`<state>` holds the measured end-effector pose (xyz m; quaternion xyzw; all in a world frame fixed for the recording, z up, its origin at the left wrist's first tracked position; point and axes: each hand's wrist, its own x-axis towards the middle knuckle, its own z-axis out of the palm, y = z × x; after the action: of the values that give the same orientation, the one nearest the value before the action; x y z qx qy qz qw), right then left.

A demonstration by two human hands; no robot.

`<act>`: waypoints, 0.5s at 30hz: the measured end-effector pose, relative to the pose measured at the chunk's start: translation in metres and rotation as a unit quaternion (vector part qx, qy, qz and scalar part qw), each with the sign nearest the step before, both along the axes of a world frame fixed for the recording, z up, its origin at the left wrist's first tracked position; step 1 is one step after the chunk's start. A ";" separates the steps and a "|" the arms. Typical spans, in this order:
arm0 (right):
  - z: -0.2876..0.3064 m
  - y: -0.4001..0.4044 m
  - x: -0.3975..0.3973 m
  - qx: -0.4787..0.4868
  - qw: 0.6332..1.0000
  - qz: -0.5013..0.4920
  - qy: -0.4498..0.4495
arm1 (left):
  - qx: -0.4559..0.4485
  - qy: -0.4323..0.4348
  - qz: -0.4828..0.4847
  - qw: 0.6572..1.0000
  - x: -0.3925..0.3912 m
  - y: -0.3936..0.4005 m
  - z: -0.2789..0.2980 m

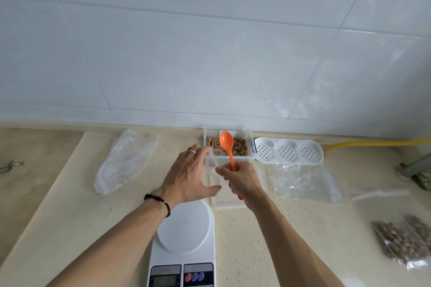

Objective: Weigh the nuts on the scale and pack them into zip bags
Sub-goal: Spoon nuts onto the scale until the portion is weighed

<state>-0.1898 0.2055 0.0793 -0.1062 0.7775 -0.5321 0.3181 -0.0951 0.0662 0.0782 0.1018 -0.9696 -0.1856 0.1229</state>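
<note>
Beyond the scale (184, 235), mid-counter, right hand (240, 181) clenched round orange spoon (227, 146), bowl empty over nut container (229, 146) at far wall. Left hand (189, 179) fingers spread, touching mouth of clear zip bag (213, 163); grip on it unclear, fingertips hidden. Risk: bag is limp, mouth may fold shut as spoon tips, nuts spill on counter (70, 193). Scale platter bare, so weighing could get skipped. Filled nut bags (401, 240) near right, empty bags (305, 181) right of hands. Beige speckled counter, white tiled wall (210, 41)
</note>
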 end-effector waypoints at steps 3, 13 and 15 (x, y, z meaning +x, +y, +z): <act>0.004 -0.007 -0.004 0.014 0.999 -0.029 -0.026 | -0.007 -0.007 0.009 1.000 0.000 -0.012 0.001; 0.012 -0.003 -0.074 0.132 0.974 -0.029 0.180 | 0.075 -0.075 0.018 0.994 -0.029 -0.051 -0.022; 0.012 0.001 -0.092 0.145 0.968 -0.057 0.197 | 0.095 -0.088 0.005 0.992 -0.037 -0.056 -0.030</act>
<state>-0.2820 0.2063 0.0912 -0.1173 0.8986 -0.3990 0.1396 -0.1317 0.0101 0.0479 0.1337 -0.9540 -0.2669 0.0279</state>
